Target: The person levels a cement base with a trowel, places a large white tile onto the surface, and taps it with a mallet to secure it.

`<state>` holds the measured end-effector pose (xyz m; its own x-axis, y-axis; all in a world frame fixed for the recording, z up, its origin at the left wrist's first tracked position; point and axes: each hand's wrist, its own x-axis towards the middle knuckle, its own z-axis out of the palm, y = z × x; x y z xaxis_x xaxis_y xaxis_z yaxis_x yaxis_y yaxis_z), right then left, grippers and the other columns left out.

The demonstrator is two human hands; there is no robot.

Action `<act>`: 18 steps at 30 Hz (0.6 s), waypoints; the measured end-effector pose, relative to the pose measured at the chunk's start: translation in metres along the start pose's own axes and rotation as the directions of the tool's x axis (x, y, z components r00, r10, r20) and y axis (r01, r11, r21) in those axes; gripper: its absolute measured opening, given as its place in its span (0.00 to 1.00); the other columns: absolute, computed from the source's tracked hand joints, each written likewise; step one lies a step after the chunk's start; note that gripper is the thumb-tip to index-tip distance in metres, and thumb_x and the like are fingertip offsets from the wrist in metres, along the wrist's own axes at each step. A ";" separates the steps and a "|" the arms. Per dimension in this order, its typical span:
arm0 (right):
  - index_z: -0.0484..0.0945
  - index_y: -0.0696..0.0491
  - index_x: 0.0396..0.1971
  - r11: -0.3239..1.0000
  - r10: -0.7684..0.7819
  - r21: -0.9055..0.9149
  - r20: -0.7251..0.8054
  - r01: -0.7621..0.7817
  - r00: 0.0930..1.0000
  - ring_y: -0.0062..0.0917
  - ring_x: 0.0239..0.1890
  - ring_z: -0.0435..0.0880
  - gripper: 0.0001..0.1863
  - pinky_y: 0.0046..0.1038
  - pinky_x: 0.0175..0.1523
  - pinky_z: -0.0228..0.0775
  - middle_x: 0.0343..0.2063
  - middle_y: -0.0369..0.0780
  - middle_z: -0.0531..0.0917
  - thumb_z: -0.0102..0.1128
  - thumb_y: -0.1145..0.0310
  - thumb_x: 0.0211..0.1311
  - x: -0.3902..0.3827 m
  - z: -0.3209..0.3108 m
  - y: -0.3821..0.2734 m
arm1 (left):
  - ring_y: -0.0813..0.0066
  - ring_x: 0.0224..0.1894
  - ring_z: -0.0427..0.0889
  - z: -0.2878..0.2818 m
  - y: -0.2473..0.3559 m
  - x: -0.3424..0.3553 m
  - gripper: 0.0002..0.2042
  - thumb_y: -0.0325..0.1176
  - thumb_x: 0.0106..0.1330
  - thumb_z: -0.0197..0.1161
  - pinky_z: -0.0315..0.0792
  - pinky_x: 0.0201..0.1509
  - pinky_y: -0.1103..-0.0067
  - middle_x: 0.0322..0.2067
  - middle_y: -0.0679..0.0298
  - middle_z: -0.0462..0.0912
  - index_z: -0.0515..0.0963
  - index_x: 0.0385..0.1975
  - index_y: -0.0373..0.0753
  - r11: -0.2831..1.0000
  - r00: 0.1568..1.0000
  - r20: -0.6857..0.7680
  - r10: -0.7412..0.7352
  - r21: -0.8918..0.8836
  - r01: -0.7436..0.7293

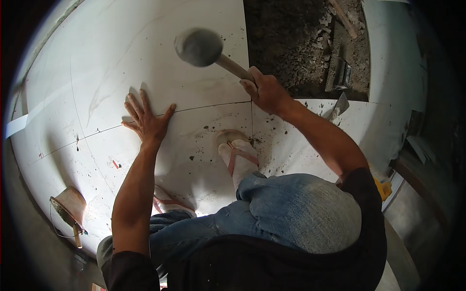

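Note:
My right hand [269, 91] is closed around the wooden handle of a mallet [200, 47]. The mallet's dark, rounded head is smeared by motion and appears over a large white floor tile [160, 29]; whether it touches the tile I cannot tell. My left hand [148, 119] lies flat with fingers spread, across the thin joint between that tile and the one nearer me. Dark crumbs are scattered over the tiles, mostly around my sandalled foot [235, 155].
At the far right is an untiled patch of dark mortar bed [291, 48] with a wooden stick [343, 19] in it. A trowel [341, 105] lies by its near edge. A bucket [69, 203] stands at the left. Something yellow [382, 186] is beside my right arm.

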<state>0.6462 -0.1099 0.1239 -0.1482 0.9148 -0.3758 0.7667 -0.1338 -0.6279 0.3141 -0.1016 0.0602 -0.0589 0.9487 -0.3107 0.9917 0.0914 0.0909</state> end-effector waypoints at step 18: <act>0.71 0.57 0.35 0.990 0.069 -0.131 0.144 -0.050 0.987 0.44 0.25 0.82 0.25 0.42 0.33 0.72 0.19 0.48 0.79 0.43 0.47 0.69 0.033 -0.022 -0.016 | 0.51 0.73 0.27 0.014 -0.006 -0.008 0.47 0.68 0.57 0.52 0.29 0.64 0.37 0.71 0.52 0.32 0.43 0.71 0.50 0.996 0.997 -0.062 0.051 0.075 -0.046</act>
<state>0.6431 -0.0688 0.1364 -0.1830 0.8389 -0.5126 0.8485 -0.1285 -0.5133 0.3107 -0.1140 0.0489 -0.0154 0.9690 -0.2467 0.9991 0.0246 0.0342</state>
